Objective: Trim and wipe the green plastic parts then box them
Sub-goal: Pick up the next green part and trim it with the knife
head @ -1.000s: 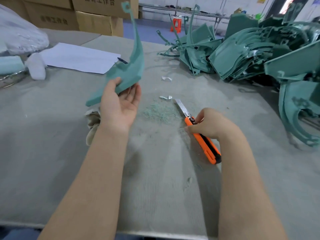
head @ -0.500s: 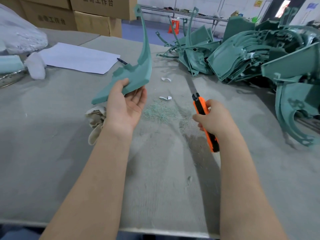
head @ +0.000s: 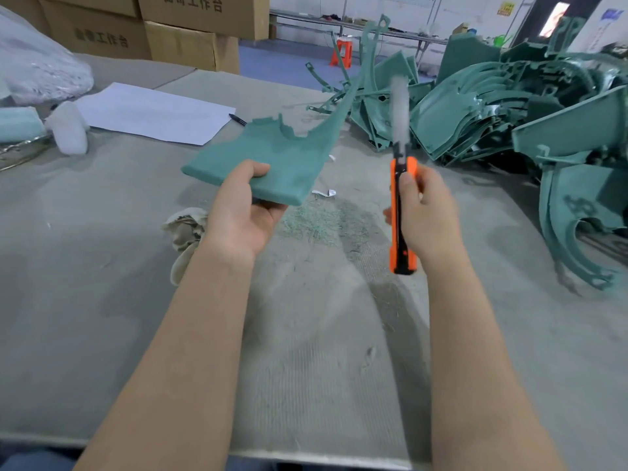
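My left hand grips the near edge of a green plastic part, a flat panel with a long thin curved arm rising to the back right. It is held above the grey table, its broad face turned up. My right hand is closed on an orange utility knife, held upright with the blurred blade pointing away, just right of the part. A crumpled beige cloth lies on the table under my left wrist. Green shavings lie between my hands.
A big heap of green plastic parts fills the back right of the table. White paper with a pen lies at the back left, beside a white wad and a plastic bag. Cardboard boxes stand behind.
My right hand lifted the knife off the table and raised it upright. My left hand tilted the green part from upright to lying nearly flat, face up.
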`<state>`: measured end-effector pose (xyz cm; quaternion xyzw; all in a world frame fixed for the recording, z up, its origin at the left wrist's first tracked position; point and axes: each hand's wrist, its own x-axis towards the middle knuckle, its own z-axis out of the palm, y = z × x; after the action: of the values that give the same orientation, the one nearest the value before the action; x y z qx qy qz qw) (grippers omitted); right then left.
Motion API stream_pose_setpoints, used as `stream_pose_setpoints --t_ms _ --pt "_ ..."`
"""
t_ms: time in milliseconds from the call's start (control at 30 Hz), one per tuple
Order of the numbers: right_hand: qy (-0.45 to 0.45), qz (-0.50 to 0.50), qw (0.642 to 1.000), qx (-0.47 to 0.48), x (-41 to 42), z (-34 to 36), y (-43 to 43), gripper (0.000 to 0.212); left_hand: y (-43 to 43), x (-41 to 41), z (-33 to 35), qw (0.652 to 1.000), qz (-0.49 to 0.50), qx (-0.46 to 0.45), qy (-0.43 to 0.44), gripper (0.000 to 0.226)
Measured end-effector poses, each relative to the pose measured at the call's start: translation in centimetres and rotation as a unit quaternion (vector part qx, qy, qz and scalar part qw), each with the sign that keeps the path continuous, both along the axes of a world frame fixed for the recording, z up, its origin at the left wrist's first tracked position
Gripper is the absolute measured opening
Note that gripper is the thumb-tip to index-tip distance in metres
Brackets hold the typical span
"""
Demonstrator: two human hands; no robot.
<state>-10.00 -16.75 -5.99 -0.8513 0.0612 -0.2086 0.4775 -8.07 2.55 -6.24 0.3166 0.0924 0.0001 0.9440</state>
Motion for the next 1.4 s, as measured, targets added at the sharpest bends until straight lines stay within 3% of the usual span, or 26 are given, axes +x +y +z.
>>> stream_pose_setpoints --t_ms 100,267,533,767,933,1100,1400 --pt "-0.055 -0.041 0.990 0.127 -0.1 0.1 -0.1 0.018 0.4 -0.1 0.1 0.998 -0.041 0.037 0.010 0.009" --pt "-0.112 -0.150 0.981 0.058 -0.1 -0.5 -1.1 0.045 1.3 -0.8 0.7 0.992 -0.083 0.084 0.035 0.006" --pt "-0.151 -0.205 0.966 0.050 0.2 -0.9 -2.3 0.054 2.9 -1.4 0.9 0.978 -0.130 0.149 0.060 0.013" --pt "-0.130 -0.176 0.973 0.068 0.2 -0.9 -1.9 0.063 3.2 -1.4 0.7 0.980 -0.124 0.135 0.074 0.017" --pt "-0.136 -0.134 0.978 0.086 0.1 -0.8 -1.3 0.071 3.2 -1.2 0.4 0.984 -0.120 0.104 0.077 0.047" --pt "-0.134 -0.109 0.980 0.098 -0.1 -0.7 -1.1 0.078 3.3 -1.0 0.2 0.986 -0.118 0.086 0.086 0.018" --pt "-0.117 -0.059 0.987 0.096 -0.2 -0.8 -0.2 0.074 3.1 -0.9 0.1 0.986 -0.146 0.040 0.068 0.011"
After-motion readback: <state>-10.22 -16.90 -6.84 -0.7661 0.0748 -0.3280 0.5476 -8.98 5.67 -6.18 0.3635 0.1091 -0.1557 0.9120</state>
